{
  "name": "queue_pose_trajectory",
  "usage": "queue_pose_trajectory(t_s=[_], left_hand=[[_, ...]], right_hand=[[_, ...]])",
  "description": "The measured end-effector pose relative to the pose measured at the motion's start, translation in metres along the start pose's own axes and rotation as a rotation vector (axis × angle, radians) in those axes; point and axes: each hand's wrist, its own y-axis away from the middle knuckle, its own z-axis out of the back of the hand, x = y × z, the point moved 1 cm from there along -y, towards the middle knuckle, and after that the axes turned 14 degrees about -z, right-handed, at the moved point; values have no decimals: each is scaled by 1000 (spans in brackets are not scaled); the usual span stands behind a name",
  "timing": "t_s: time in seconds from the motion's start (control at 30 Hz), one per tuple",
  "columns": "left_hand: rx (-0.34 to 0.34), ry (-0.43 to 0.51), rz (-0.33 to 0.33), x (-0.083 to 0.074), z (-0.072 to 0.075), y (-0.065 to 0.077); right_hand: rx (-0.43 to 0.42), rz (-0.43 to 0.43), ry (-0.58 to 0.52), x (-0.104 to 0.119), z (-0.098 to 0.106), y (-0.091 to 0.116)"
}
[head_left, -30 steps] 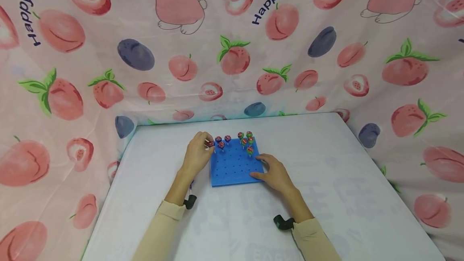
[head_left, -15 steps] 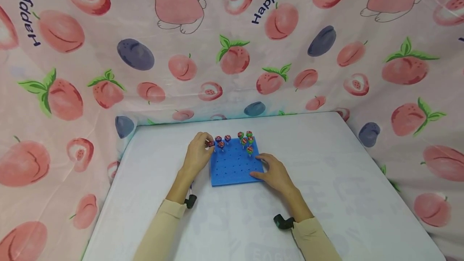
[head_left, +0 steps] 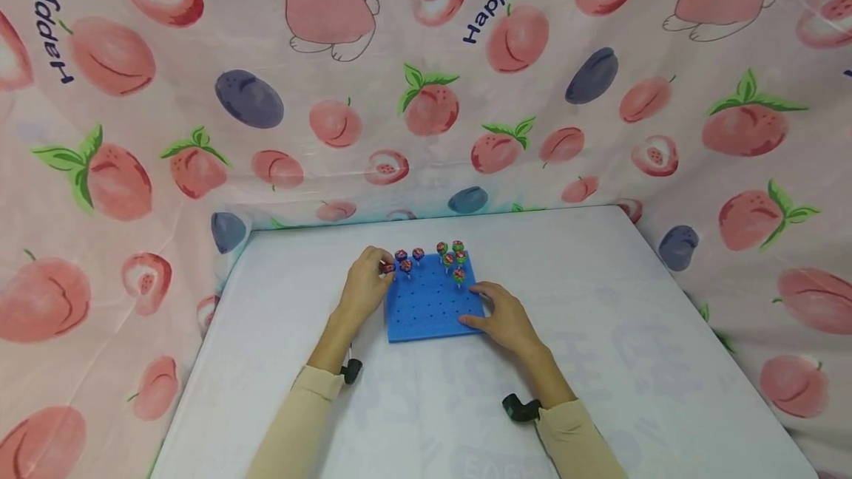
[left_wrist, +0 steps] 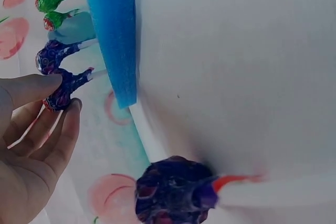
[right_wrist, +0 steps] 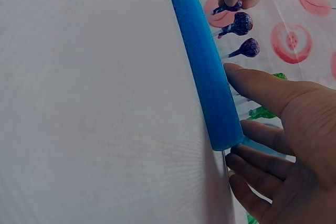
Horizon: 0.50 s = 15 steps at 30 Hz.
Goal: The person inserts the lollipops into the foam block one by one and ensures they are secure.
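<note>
My left hand [head_left: 364, 283] pinches a purple-wrapped lollipop [left_wrist: 60, 90] by its head between thumb and fingers, at the left edge of a blue foam board [head_left: 426, 309]. Its white stick meets the board in the left wrist view. Three other purple lollipops [head_left: 406, 267] stand upright close by. My right hand [head_left: 507, 320] holds the board's near right corner, thumb on top and fingers along the side [right_wrist: 268, 135]. Several green lollipops [head_left: 459, 276] stand at the board's back right.
Another purple lollipop [left_wrist: 173, 192] appears close to the left wrist camera. Rows of small holes cover the board's near part. A white cloth covers the table [head_left: 572, 272]. Behind it hangs a fruit-print curtain [head_left: 373, 87].
My left hand has shifted slightly toward me and lower, with the pinched lollipop. The right hand and the board stay in place.
</note>
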Motion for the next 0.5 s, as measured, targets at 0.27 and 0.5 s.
queue_pose_trajectory(t_s=[0.27, 0.5], left_hand=[[-22, 30, -64, 4, -2, 2], [-34, 20, -78, 6, 1, 8]], right_hand=[[3, -1, 0, -2, -1, -1], [1, -2, 0, 0, -1, 0]])
